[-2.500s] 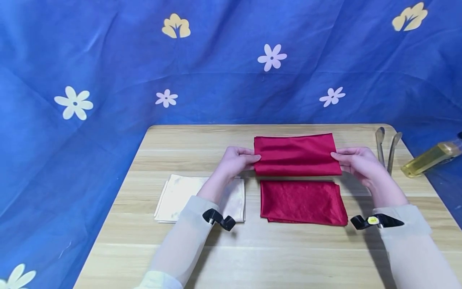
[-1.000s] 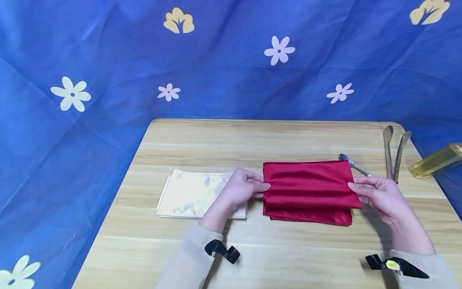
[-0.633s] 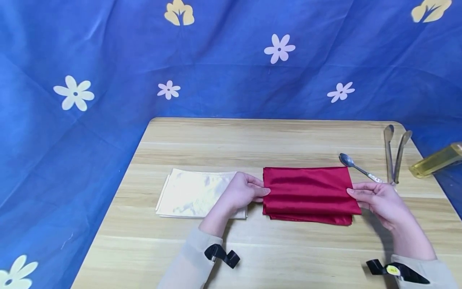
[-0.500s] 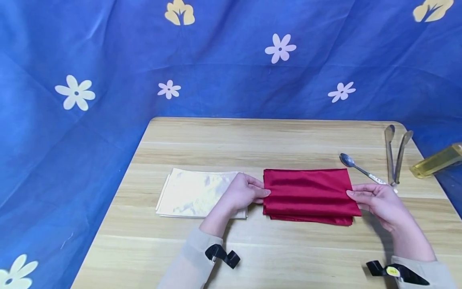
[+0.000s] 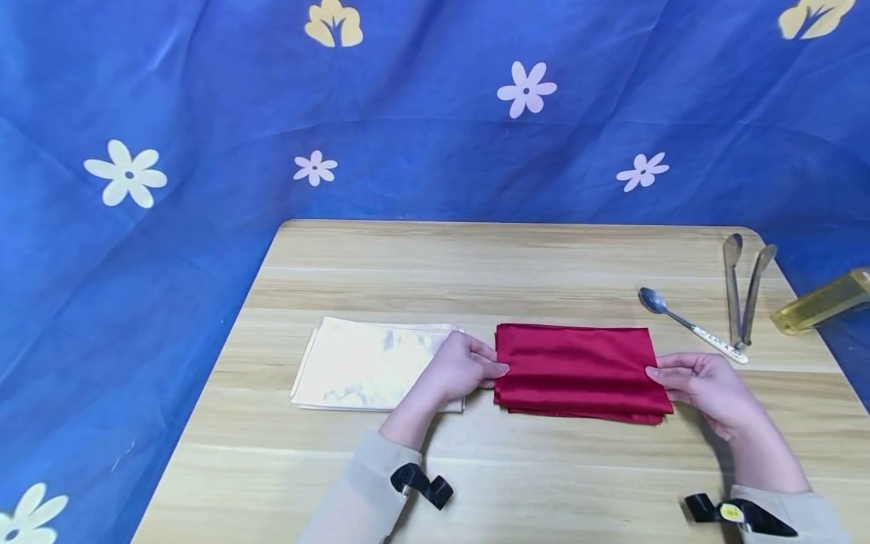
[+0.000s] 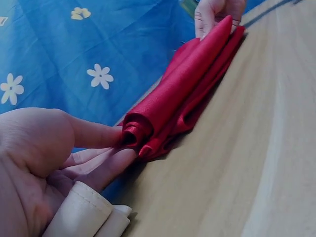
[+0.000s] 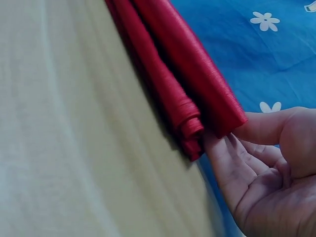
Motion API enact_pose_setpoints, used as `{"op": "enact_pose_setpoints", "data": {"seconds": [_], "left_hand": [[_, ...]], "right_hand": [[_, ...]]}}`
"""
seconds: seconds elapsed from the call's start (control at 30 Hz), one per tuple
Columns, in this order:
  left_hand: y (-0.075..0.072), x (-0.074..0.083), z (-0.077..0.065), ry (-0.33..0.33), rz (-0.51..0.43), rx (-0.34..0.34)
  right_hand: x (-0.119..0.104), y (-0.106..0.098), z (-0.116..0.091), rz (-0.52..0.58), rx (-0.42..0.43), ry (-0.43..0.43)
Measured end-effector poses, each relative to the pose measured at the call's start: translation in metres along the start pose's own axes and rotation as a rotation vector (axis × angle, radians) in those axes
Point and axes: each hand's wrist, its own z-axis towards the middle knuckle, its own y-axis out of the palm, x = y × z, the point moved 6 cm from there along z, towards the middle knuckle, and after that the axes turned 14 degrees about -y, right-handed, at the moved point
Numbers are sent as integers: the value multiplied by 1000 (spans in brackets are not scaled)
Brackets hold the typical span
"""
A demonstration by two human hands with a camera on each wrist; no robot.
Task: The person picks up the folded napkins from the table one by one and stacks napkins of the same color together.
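Observation:
A folded red cloth [image 5: 578,351] lies on top of a second folded red cloth [image 5: 584,412] on the wooden table [image 5: 476,272]. My left hand [image 5: 485,366] pinches the left end of the top red cloth [image 6: 187,84], thumb above and fingers under it. The right end of the same cloth [image 7: 182,64] is pinched the same way by my right hand [image 5: 669,374]. In the left wrist view my left hand [image 6: 121,145] holds the rolled fold edge. The right wrist view shows my right hand [image 7: 229,138] at the cloth's corner.
A folded cream cloth [image 5: 367,363] lies just left of the red ones, partly under my left wrist. A spoon [image 5: 686,325], metal tongs [image 5: 741,291] and a yellow bottle [image 5: 822,302] lie at the right. A blue flowered backdrop [image 5: 204,151] surrounds the table.
Both hands have carried the red cloth from the far side toward me and lowered it onto the other red cloth. The spoon behind it has come into view.

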Motion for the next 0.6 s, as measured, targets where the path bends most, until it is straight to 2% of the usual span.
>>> {"op": "enact_pose_setpoints", "data": {"seconds": [0.2,0.43,0.6], "left_hand": [[-3,-1,1,-15,37,20],[-4,1,2,-18,13,10],[-5,1,2,-19,29,28]], "right_hand": [[2,0,3,-10,-16,29],[-1,1,7,-64,-8,40],[-2,2,9,-86,-3,44]]}}
